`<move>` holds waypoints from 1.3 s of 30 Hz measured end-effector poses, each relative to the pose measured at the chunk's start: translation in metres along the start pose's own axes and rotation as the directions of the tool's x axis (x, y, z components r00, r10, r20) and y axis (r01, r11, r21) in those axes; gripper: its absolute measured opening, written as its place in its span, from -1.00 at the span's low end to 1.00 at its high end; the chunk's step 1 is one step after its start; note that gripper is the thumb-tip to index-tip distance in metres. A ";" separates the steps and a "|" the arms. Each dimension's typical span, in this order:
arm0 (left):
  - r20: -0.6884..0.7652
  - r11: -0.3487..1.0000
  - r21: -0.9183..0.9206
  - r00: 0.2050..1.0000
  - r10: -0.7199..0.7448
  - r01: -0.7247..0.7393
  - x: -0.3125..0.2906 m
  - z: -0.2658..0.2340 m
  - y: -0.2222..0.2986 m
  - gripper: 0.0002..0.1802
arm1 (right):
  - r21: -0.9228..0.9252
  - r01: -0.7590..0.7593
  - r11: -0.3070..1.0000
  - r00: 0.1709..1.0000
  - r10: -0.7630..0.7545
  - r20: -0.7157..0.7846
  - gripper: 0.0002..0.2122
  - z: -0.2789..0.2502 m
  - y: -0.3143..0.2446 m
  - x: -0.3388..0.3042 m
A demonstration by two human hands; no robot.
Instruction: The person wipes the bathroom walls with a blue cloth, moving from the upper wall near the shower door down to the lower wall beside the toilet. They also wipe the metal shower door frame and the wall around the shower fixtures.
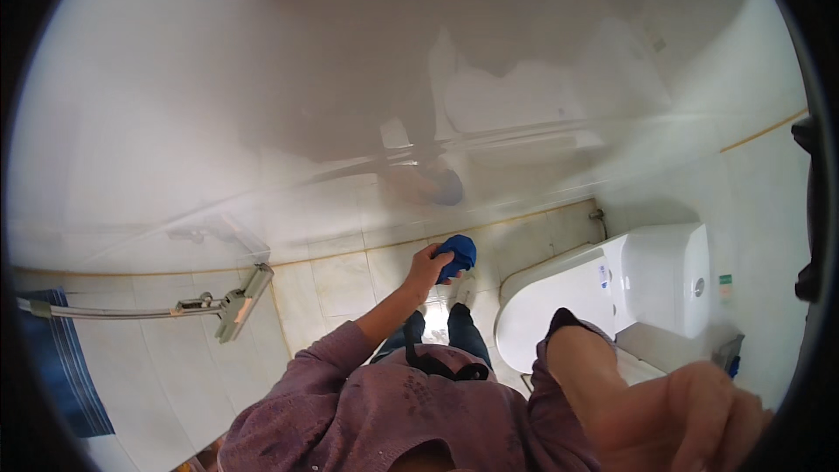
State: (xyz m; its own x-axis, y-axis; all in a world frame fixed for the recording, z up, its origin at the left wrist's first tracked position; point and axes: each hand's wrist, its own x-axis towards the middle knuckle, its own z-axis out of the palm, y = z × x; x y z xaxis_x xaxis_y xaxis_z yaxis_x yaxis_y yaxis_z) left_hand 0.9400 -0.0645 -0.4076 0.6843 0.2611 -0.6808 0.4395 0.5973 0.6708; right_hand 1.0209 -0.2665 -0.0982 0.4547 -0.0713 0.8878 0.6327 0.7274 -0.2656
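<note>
My left hand reaches forward over the floor, its fingers and thumb closed round a bunched blue cloth. The cloth hangs just in front of my feet, close to the base of the shiny pale wall. At the lower right my right hand is raised near the camera, its fingers curled. The inside of that hand is hidden, so whatever it may hold does not show. To my right stands a white toilet with its lid down, and my right forearm partly covers the lid's near side.
A squeegee-like mop head on a metal handle juts in from the left. Beside it hangs blue fabric. The toilet tank is at the right, with a pipe fitting behind it. Pale tiles cover the floor.
</note>
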 end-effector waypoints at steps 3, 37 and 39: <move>0.008 1.000 0.001 1.000 -0.007 0.007 -0.001 -0.001 -0.003 -0.66 | 0.000 0.172 0.985 0.985 -0.171 -0.034 -0.68 0.018 -0.001 -0.004; -0.020 0.995 0.101 1.000 0.011 -0.009 0.014 0.006 -0.019 -0.73 | 0.775 -0.632 0.017 0.722 0.377 0.581 -0.57 0.102 0.081 -0.048; -0.028 0.991 0.130 1.000 0.010 -0.007 0.014 0.005 -0.019 -0.73 | 0.777 -0.613 -0.144 0.711 0.327 0.622 -0.56 0.115 0.077 -0.049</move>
State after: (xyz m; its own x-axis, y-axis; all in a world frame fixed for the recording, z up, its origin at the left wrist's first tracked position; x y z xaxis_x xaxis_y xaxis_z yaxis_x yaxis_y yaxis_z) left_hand 0.9443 -0.0759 -0.4286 0.6723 0.2882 -0.6819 0.5072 0.4917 0.7078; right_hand 0.9752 -0.1288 -0.1191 0.1407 0.6120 0.7782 -0.8567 0.4693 -0.2142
